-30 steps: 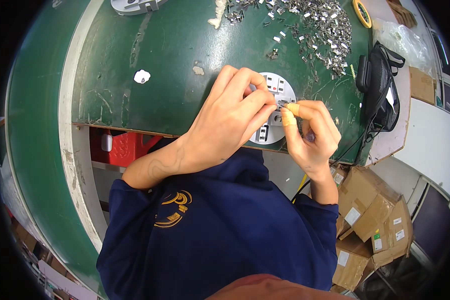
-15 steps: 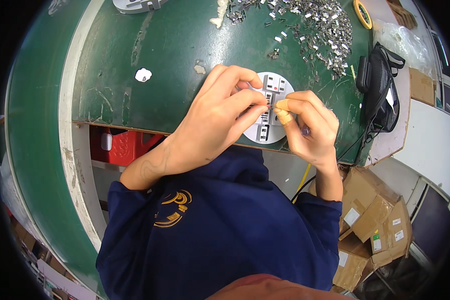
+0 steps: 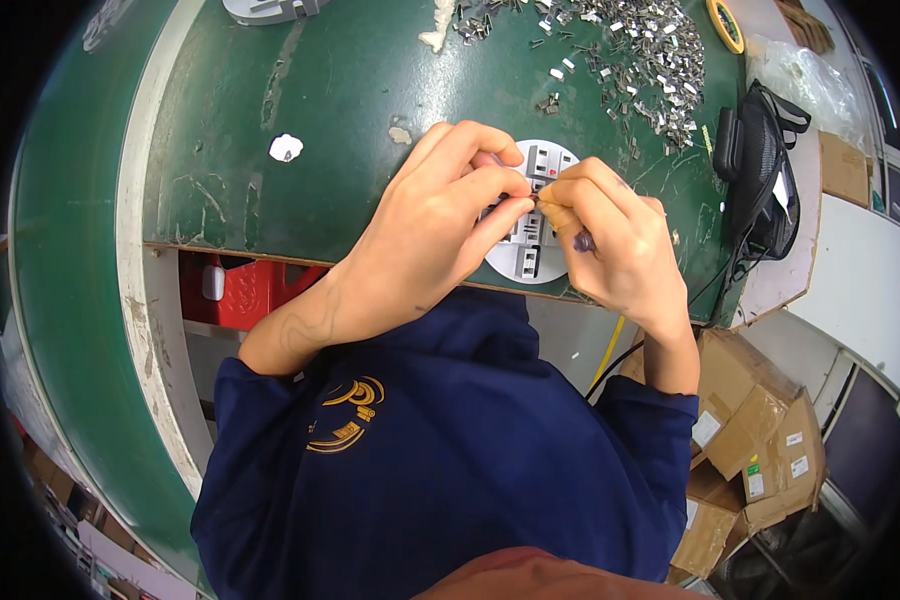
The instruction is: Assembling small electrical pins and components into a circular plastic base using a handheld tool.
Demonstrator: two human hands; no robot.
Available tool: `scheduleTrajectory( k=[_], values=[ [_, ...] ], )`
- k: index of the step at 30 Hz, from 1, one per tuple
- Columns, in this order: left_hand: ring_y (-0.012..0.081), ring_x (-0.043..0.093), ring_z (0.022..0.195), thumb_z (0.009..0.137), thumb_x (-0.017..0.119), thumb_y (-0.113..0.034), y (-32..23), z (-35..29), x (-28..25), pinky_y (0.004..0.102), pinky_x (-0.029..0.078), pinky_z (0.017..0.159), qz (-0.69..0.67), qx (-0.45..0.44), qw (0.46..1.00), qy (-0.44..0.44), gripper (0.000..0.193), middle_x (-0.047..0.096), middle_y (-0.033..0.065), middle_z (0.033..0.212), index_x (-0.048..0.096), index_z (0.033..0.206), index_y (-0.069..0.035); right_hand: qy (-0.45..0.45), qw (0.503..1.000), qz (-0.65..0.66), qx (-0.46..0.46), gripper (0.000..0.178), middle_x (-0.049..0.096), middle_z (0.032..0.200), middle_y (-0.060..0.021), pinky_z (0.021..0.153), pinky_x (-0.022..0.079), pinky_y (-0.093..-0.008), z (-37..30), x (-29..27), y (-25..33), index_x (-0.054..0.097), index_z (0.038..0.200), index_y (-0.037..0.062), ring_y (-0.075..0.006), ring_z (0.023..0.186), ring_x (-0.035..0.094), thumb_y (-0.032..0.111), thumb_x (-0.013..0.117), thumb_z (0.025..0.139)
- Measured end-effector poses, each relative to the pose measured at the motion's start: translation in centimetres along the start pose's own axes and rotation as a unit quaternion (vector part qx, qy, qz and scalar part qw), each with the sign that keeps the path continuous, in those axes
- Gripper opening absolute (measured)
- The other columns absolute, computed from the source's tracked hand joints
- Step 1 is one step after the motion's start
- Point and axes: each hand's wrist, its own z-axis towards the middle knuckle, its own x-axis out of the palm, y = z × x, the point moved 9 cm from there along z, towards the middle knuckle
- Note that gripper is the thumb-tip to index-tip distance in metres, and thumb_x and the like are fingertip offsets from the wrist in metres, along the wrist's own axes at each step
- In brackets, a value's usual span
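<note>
A round light-grey fixture [image 3: 518,268] with raised blocks and slots lies near the table's front edge, partly covered by my hands. Over its left side, my left hand [image 3: 440,210] is closed, thumb and index finger pinched on something too small to name. My right hand [image 3: 620,235], with yellowish tape around its fingertips, is closed on a slim tool [image 3: 583,241], of which only a dark purple end shows. Both sets of fingertips meet above the middle of the fixture. Tiny metal parts sit in some slots, and a red dot marks one upper block.
A heap of small metal clips [image 3: 655,70] spreads over the green table [image 3: 350,120] at the far right. Beyond the right edge are a black mesh bag [image 3: 765,190] and cardboard boxes [image 3: 740,400]. A yellow tape roll [image 3: 725,27] and another grey fixture [image 3: 270,10] lie farther back.
My right hand has shifted up and left, bringing its fingertips against those of my left hand and covering more of the fixture. My left hand has barely moved.
</note>
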Motion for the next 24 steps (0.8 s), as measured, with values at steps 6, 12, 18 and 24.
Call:
scheduleTrajectory(
  k=[6,12,18,24],
  values=[
    [0.0239,0.054,0.085,0.075,0.069,0.001,-0.3,0.0,-0.3,0.0340,0.048,0.075,-0.005,0.025,1.000,0.008,0.012,0.057,0.0090,0.098,0.063,0.084,0.000,0.039,0.999,0.002,-0.005,0.017,0.060,0.079,-0.0085,0.051,0.047,-0.0296,0.4,0.0,0.0,0.062,0.087,-0.0008,-0.0205,0.060,0.059,-0.007,0.068,0.072],
    [0.0292,0.051,0.108,0.066,0.081,-0.016,-0.7,-0.1,-0.1,0.0373,0.043,0.092,-0.009,0.010,0.997,0.071,0.055,0.054,0.0121,0.121,0.059,0.114,-0.001,-0.051,0.955,0.289,0.040,0.027,0.051,0.064,-0.0032,0.043,0.033,-0.0264,1.3,-2.8,-0.5,0.053,0.070,0.0044,-0.0139,0.049,0.041,0.018,0.052,0.094],
    [0.0354,0.039,0.122,0.058,0.085,-0.028,-0.6,-0.6,1.7,0.0434,0.036,0.102,0.048,0.020,0.990,0.130,0.093,0.042,0.0175,0.136,0.042,0.134,0.004,-0.179,0.726,0.662,-0.055,0.057,0.035,0.048,-0.0024,0.043,0.028,-0.0278,0.8,-2.8,-0.9,0.034,0.057,0.0093,-0.0131,0.044,0.028,0.040,0.024,0.103],
    [0.0359,0.039,0.122,0.059,0.085,-0.029,-0.5,-0.6,1.9,0.0439,0.036,0.102,0.057,0.016,0.988,0.146,0.095,0.041,0.0179,0.137,0.039,0.135,0.006,-0.221,0.762,0.609,-0.021,0.056,0.033,0.048,-0.0018,0.042,0.027,-0.0283,-0.1,-1.8,-0.8,0.031,0.054,0.0099,-0.0134,0.042,0.027,0.037,0.026,0.103]
  ],
)
